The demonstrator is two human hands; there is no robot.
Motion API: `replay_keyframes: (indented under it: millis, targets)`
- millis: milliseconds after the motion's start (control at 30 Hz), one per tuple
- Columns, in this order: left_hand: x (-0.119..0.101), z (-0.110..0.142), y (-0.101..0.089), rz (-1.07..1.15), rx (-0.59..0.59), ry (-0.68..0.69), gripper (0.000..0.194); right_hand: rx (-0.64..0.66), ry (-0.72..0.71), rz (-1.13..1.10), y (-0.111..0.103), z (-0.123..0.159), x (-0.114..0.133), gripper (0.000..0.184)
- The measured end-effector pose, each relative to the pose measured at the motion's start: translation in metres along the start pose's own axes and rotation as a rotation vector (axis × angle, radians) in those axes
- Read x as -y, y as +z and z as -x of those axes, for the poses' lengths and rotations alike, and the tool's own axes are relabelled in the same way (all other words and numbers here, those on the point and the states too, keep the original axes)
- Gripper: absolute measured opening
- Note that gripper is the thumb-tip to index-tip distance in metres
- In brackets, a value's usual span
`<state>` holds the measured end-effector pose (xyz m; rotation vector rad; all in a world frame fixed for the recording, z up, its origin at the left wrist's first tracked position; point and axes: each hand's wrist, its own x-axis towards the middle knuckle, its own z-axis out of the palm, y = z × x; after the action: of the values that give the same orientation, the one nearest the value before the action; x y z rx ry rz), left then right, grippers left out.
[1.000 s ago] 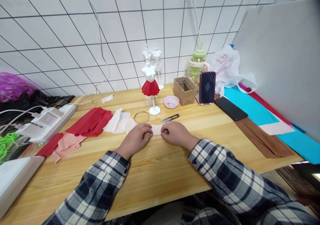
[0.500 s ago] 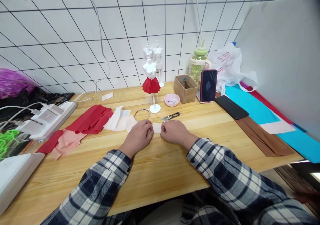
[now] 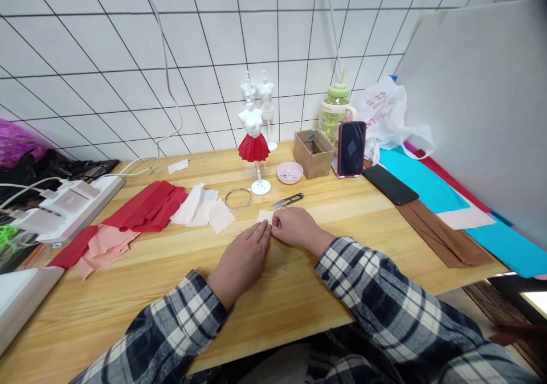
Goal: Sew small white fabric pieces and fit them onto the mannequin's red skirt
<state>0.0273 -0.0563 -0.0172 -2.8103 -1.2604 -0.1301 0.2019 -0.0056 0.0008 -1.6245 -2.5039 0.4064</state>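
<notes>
A small pale piece of paper [image 3: 265, 216] lies on the wooden table [image 3: 273, 293], mostly covered by my hands. My right hand [image 3: 294, 228] is curled with its fingertips pinching the paper's near edge. My left hand [image 3: 244, 257] lies flat beside it, fingers stretched out toward the paper, fingertips touching its left side. Just beyond the hands lie small thread snips [image 3: 289, 201] and a metal ring [image 3: 238, 199]. A white mini mannequin in a red pleated skirt [image 3: 253, 144] stands behind them.
Red, pink and white paper pieces [image 3: 145, 210] lie at left, next to a power strip [image 3: 64, 204]. A pink bowl [image 3: 289, 172], cardboard box [image 3: 314, 153], upright phone [image 3: 351, 148], flat black phone [image 3: 390, 184], green-lidded bottle [image 3: 335, 113] and coloured sheets [image 3: 431, 193] sit at right.
The paper got narrower between my hands. My left hand slid back toward me and flattened out, while the right hand stayed on the paper.
</notes>
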Motion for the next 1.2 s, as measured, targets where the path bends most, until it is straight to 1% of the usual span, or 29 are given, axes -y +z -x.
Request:
replay_keyframes:
  millis: [100,300,400,500,567,700,800,933,1033,1067,1200]
  targets:
    - [-0.002,0.0,0.002,0.011,0.003,-0.062,0.042,-0.006,-0.011,0.007,-0.001,0.001,0.001,0.022]
    - [-0.001,-0.001,-0.01,0.062,-0.106,-0.09,0.035,0.012,-0.049,-0.013,-0.012,0.008,-0.007,0.022]
    - [0.005,-0.004,-0.017,0.114,-0.107,-0.117,0.031,0.018,-0.089,-0.02,-0.017,0.011,-0.014,0.024]
    - [0.016,-0.006,-0.02,0.168,-0.086,-0.145,0.034,0.015,-0.125,-0.027,-0.017,0.013,-0.016,0.026]
    - [0.022,-0.007,-0.02,0.2,-0.077,-0.158,0.032,0.01,-0.142,-0.03,-0.016,0.013,-0.015,0.022]
    - [0.029,-0.008,-0.015,0.255,-0.088,-0.191,0.019,0.019,-0.145,-0.024,-0.016,0.013,-0.012,0.014]
    - [0.031,-0.01,-0.012,0.286,-0.096,-0.216,0.014,0.013,-0.148,-0.024,-0.017,0.013,-0.011,0.018]
    - [0.033,-0.011,-0.011,0.295,-0.1,-0.239,0.015,0.003,-0.145,-0.018,-0.018,0.014,-0.009,0.018]
    - [0.033,-0.011,-0.01,0.301,-0.116,-0.239,0.015,0.009,-0.146,-0.013,-0.017,0.014,-0.008,0.027]
    - [0.033,-0.011,-0.01,0.306,-0.12,-0.241,0.015,0.012,-0.148,-0.013,-0.016,0.014,-0.009,0.027]
    - [0.034,-0.011,-0.011,0.328,-0.113,-0.258,0.015,0.019,-0.157,-0.024,-0.015,0.013,-0.01,0.013]
